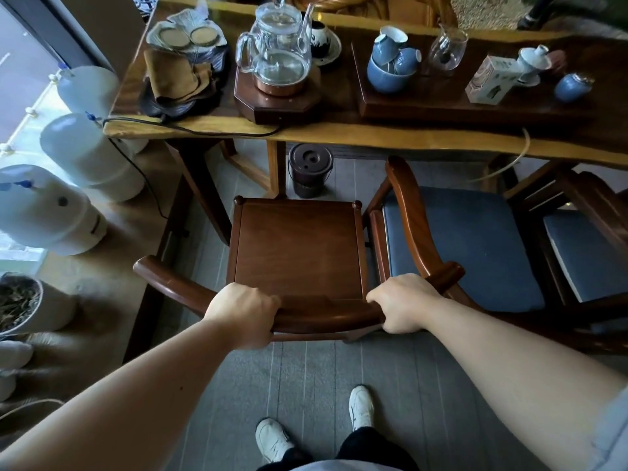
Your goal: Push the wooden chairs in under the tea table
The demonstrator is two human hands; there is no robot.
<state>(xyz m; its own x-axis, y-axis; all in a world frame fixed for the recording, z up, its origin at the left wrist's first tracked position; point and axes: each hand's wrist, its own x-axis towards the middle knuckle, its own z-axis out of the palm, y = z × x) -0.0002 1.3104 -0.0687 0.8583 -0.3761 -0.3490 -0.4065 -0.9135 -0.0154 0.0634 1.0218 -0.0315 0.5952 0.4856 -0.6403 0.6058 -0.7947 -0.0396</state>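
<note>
A dark wooden chair (pixel 297 246) with a bare seat stands in front of me, its front edge just short of the tea table (pixel 373 137). My left hand (pixel 243 311) and my right hand (pixel 402 302) both grip its curved back rail (pixel 326 316). To its right stands a second wooden chair (pixel 465 239) with a blue cushion, turned at an angle, its seat partly under the table. A third cushioned chair (pixel 584 253) shows at the right edge.
On the table stand a glass kettle (pixel 275 52) on a wooden base, blue cups (pixel 390 62), a glass pitcher and a small box. A dark lidded bucket (pixel 310 169) sits under the table ahead of the chair. Large water jugs (pixel 88 154) line the left side. My feet stand on a grey rug.
</note>
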